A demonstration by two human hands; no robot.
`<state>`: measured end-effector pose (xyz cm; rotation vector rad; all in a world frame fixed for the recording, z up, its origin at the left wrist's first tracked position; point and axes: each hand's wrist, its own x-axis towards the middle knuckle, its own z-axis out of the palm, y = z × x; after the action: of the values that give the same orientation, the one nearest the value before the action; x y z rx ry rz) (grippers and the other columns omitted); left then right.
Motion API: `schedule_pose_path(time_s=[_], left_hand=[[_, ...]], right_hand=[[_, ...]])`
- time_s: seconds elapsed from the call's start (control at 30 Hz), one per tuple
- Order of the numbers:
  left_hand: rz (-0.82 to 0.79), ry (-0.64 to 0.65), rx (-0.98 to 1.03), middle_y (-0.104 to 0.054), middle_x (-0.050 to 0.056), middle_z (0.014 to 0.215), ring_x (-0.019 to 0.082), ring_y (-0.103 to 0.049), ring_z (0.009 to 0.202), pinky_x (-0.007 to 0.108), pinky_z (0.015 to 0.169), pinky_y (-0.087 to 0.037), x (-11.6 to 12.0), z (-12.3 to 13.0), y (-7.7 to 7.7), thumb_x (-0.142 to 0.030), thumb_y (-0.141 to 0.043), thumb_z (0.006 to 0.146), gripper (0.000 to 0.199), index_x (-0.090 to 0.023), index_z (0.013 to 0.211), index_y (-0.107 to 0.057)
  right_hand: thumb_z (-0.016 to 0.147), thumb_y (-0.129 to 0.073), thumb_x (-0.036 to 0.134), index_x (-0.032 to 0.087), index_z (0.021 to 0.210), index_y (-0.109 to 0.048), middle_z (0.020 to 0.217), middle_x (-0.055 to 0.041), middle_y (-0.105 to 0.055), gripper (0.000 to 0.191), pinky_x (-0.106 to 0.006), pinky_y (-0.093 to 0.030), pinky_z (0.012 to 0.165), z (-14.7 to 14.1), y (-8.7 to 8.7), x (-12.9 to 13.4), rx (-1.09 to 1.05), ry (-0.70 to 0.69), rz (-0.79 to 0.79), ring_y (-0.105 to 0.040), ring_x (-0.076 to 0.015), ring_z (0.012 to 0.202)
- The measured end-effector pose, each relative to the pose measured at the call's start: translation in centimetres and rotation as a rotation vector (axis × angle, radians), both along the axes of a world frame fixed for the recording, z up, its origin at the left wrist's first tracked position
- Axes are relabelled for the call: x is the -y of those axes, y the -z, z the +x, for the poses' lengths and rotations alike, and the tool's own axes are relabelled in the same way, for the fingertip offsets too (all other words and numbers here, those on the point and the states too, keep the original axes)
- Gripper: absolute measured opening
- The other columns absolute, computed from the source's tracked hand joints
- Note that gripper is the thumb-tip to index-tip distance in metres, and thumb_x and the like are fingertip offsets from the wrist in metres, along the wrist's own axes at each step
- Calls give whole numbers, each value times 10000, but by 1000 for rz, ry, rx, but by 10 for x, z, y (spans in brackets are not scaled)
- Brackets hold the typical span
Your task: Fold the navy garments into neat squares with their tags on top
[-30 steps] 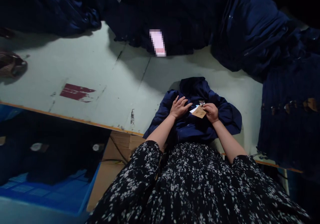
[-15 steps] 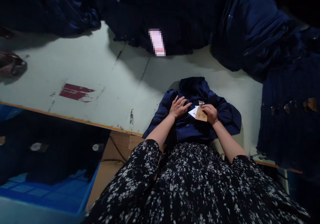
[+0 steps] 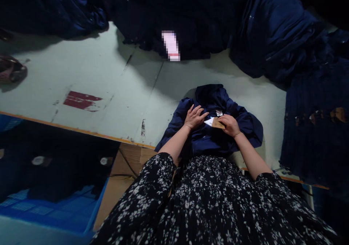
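A navy blue garment (image 3: 209, 141) lies on the pale green table (image 3: 122, 92), close against my body. My left hand (image 3: 194, 117) rests flat on its left part with the fingers spread. Pinched in my right hand (image 3: 230, 125) is a brown paper tag (image 3: 218, 124), lying at a slant over the garment. A white tag (image 3: 209, 121) sticks out from under its left side, towards my left fingertips. Just above the tags shows a small white label (image 3: 219, 112) at the garment's neck.
Dark blue garments (image 3: 185, 15) are heaped along the table's far side, with a blurred pink-white rectangle (image 3: 171, 46) on them. More garments (image 3: 313, 135) hang or lie at right. Below left are a blue crate (image 3: 92, 212) with dark clothes and a cardboard box (image 3: 117, 192).
The brown tag has turned and tilted in my right hand, so less of its face shows. My right hand has shifted slightly. My left hand has hardly moved.
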<state>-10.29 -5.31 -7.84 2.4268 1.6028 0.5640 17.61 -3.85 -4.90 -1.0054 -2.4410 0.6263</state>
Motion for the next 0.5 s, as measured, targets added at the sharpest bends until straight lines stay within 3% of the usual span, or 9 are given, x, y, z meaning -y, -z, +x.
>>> schedule_pose_path(time_s=[0.1,0.2,0.3,0.37,0.43,0.5], left_hand=[[-16,-8,12,-707,38,1338,250,-538,1413,532,1295,-263,-1,-1,4,-190,-609,952,453,-427,1324,-710],[-37,-32,40,-701,61,1356,240,-555,1400,510,1302,-261,-5,0,7,-153,-558,958,526,-388,1419,-649],[-32,-82,62,-627,136,1455,284,-514,1442,544,1314,-197,-8,0,1,-230,-594,938,593,-272,1528,-554],[-3,-159,61,-508,189,1566,369,-389,1524,637,1298,-115,-11,-3,-8,-352,-707,872,746,-238,1576,-489],[7,-273,33,-377,206,1654,460,-227,1573,748,1236,-76,-16,-8,-18,-475,-815,767,939,-265,1601,-439],[-62,-381,-26,-330,217,1677,530,-203,1550,820,1152,-157,-22,-14,-26,-565,-872,672,1068,-304,1603,-420]], right_hand=[[850,-641,202,271,1227,-747,1295,-90,-731,397,-586,-379,1193,22,-25,-4,141,1,-26,-631,-299,1257],[867,-715,419,292,1481,-584,1555,-125,-548,641,-712,-242,1211,56,-43,-10,352,309,-20,-421,-403,1474],[742,-782,693,250,1661,-292,1701,-207,-288,1131,-736,-315,1143,86,-44,-16,567,572,-197,-266,-496,1536],[665,-808,756,222,1686,-194,1696,-252,-263,1306,-662,-402,1116,96,-38,-19,628,583,-335,-323,-501,1509],[632,-848,729,222,1690,-180,1651,-269,-343,1350,-593,-456,1090,96,-32,-20,632,536,-375,-444,-481,1437],[623,-889,658,215,1694,-156,1577,-282,-442,1372,-550,-493,1047,87,-31,-21,617,510,-348,-560,-456,1333]])
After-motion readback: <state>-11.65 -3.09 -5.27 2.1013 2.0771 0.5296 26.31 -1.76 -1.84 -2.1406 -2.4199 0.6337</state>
